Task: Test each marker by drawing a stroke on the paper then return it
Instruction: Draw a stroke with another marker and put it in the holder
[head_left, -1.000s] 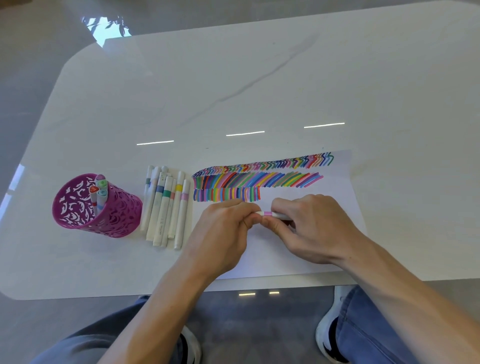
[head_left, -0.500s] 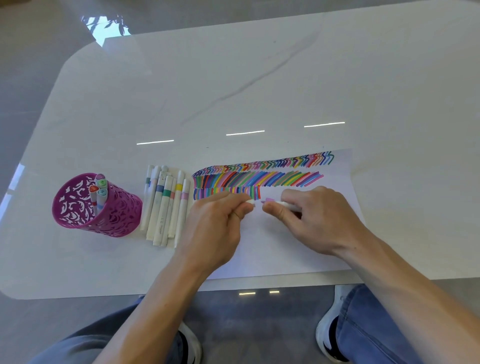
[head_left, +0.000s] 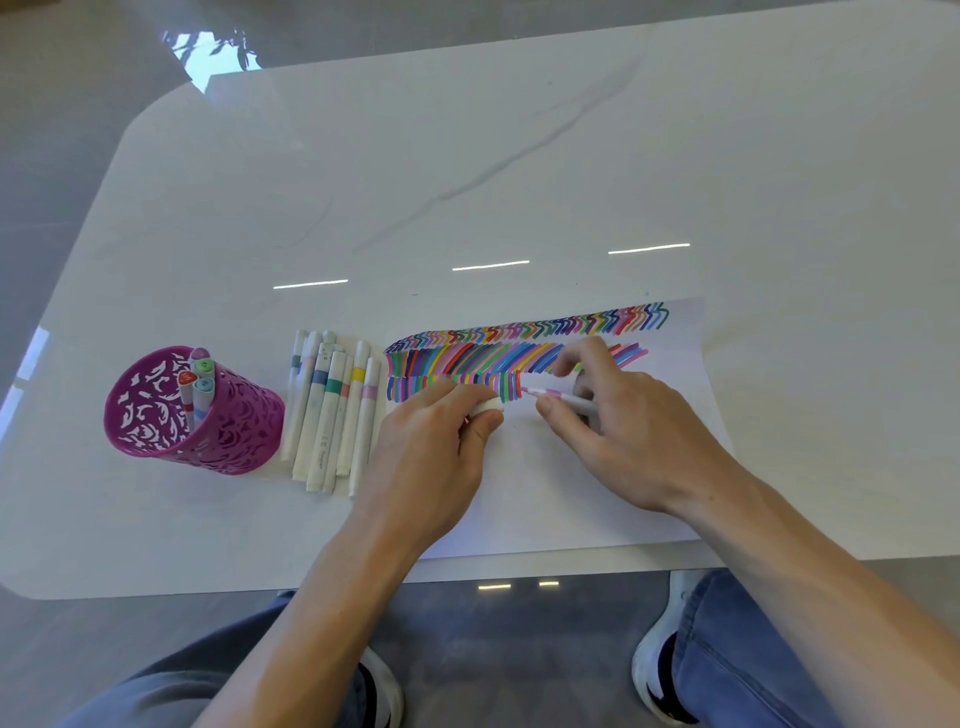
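Testing is sitting at the stroke itself. The right hand (head_left: 639, 441) is pinching the uncapped pink-banded marker (head_left: 563, 397) between thumb and fingers. Its nib is pointing at the paper (head_left: 561, 499) just past the right end of the lowest row of strokes (head_left: 457, 387). Whether the nib is touching the sheet I cannot tell. The left hand (head_left: 436, 447) is resting on the paper's left half, with thumb and forefinger clamping the white cap (head_left: 488, 406) just left of the nib. Beside the paper's left edge a bunch of capped markers (head_left: 332, 410) is lying side by side. Farther left of the paper a purple cut-out cup (head_left: 234, 431) is holding a few more.

Judging from this, the next move is calling for a short pull of the nib across the paper, parallel to the neighbouring red stroke and just clear of it. After that, cap and nib are needing to meet squarely before the marker is going back. Whether it belongs with the bunch or in the cup is not showing here.
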